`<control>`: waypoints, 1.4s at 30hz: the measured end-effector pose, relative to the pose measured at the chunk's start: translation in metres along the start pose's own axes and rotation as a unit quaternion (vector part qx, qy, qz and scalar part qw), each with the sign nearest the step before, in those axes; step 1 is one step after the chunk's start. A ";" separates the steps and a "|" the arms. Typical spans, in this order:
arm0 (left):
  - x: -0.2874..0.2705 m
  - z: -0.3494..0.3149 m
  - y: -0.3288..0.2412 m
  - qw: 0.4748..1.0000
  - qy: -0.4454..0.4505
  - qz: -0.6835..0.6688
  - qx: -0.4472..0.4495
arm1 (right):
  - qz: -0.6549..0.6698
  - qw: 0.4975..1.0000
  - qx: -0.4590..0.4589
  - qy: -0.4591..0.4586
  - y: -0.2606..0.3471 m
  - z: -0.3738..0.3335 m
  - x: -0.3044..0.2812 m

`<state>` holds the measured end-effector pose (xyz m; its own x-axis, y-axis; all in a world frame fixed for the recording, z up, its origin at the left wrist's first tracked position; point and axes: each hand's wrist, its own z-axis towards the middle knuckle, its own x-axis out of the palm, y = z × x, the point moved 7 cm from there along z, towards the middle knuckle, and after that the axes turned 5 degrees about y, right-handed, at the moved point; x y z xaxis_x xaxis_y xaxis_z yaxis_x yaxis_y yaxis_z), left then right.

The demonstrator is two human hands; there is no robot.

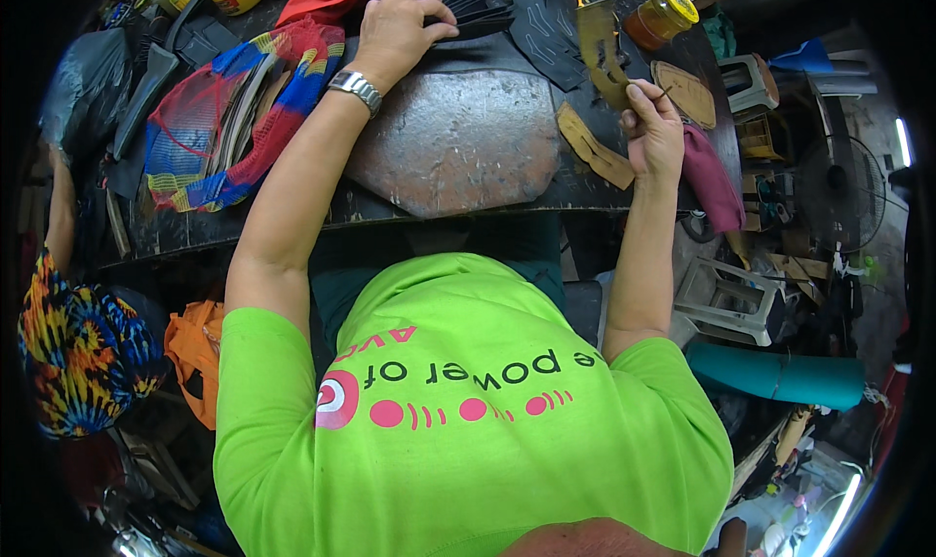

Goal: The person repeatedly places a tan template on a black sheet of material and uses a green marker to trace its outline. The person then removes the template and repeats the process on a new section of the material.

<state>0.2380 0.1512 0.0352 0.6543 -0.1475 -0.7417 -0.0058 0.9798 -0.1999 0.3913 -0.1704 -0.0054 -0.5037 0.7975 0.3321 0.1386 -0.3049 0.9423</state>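
Right hand [651, 130] pinches a flat olive cutout [597, 45]. Left hand [398, 28] on black strips [473, 16], can't tell grip. Lime-green shirt [487, 469], pink-and-black lettering [454, 373].

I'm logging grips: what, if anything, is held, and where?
Right hand: an olive piece, by its near end. Left hand: at black strips; grip unclear.

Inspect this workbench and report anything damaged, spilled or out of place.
The grey slab below the left hand in the picture looks worn: its top is scuffed and blotched with brown patches, so the surface is uneven in colour. I see no spill on it.
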 end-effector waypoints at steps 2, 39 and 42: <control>-0.012 0.008 0.003 0.989 -0.047 -0.141 -0.002 | 0.072 0.997 0.002 0.001 -0.001 -0.001 -0.001; -0.051 -0.100 -0.074 0.974 0.134 -0.162 0.089 | 0.172 0.946 0.161 0.221 -0.050 -0.032 0.139; -0.052 -0.102 -0.071 0.970 0.113 -0.201 0.079 | 0.222 0.919 0.224 0.236 -0.060 -0.045 0.146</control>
<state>0.1269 0.0753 0.0229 0.3962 -0.5305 -0.7494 0.3433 0.8426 -0.4150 0.2711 -0.0595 -0.0150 -0.6117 0.3001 0.7320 0.7038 -0.2161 0.6767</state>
